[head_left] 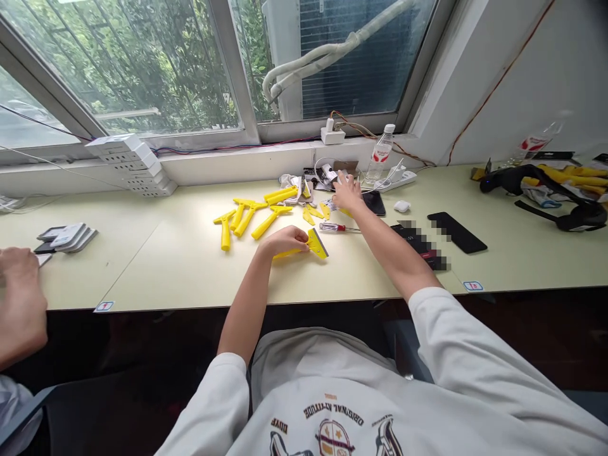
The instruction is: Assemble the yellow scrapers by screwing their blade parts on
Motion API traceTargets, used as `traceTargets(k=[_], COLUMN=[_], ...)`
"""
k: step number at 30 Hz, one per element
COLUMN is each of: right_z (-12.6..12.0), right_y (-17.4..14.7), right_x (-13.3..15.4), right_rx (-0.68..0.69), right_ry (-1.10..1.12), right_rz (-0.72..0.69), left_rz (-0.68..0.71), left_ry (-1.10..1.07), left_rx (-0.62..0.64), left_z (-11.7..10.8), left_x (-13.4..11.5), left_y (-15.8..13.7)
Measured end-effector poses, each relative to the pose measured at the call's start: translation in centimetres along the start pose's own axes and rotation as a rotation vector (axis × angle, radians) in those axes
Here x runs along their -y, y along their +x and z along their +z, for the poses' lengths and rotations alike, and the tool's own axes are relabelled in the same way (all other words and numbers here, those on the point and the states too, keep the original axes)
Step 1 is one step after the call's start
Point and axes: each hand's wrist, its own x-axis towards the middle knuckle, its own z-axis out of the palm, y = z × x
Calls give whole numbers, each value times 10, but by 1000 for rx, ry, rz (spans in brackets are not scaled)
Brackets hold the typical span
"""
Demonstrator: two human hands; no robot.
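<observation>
My left hand (286, 241) is closed around the handle of a yellow scraper (315, 243), whose wide head with a metal blade edge points right, just above the table. Farther back, my right hand (348, 192) reaches into a cluster of small items, its fingers stretched out near a small white and black box (329, 173). Whether the fingertips touch anything there is hard to see. Between the hands lie a screwdriver (332, 227) with a red and clear handle and several small yellow plates (308, 214). Yellow scraper handles (247, 215) lie left of them.
A water bottle (380, 154), power strip (396, 180), white earphone case (401, 206) and dark phone-like slab (456, 232) are on the right. White stacked blocks (137, 164) stand by the window. Another person's hand (21, 285) is at far left, near stacked cases (71, 237).
</observation>
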Motion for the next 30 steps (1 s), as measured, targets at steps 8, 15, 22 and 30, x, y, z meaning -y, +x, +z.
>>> traceTargets(k=[8,15,22,30], right_z=[17,-19,-27,-22], right_y=[33,-31,-111,-140], right_x=[7,20,26,52], right_rx=[-19,-431,-475,-232], right_ry=[42,492,897,950], right_rz=[-70,-59,-38,-182], left_rz=[-42,149,253,430], left_ry=[-51,-429,-863,-1145], left_rx=[26,-146,-444,-675], left_z=[-2,-1,3,0], left_x=[8,9,6,4], left_y=[2,5,18,20])
